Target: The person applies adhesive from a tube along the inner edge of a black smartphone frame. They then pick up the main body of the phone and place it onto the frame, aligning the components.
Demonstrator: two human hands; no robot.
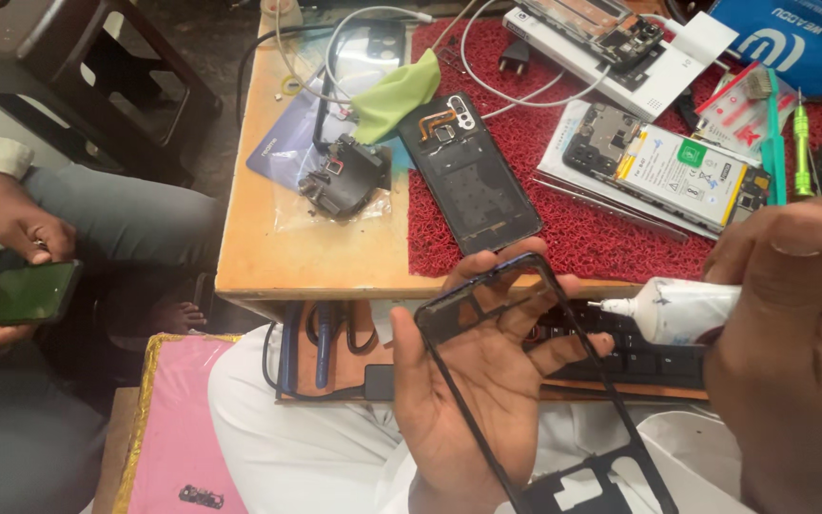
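A: Phone frame (525,381), black and hollow, lies across the open left hand (473,381), palm up, fingers spread under it, thumb along its left edge. Low centre of view, over the lap.

B: Axis?

A: Long axis runs diagonally, upper left to lower right. Top corner points toward the table edge (316,281); the bottom end goes off the lower edge of the picture.

B: Right hand?

A: Right hand (792,352) is closed around a white glue tube (682,309), nozzle pointing left, tip just beside the frame's right rail. Cannot tell if it touches.

B: Around it?

A: Black keyboard (635,357) behind the fingers. On the red mat (573,228): dark back cover (473,176), opened phone with battery (677,171), green screwdriver (801,143). Green cloth (394,93) and white cable (516,90) further back. Another person's hands hold a phone (29,293) at far left.

B: Anything blocking?

A: The right hand hides the lower right corner.
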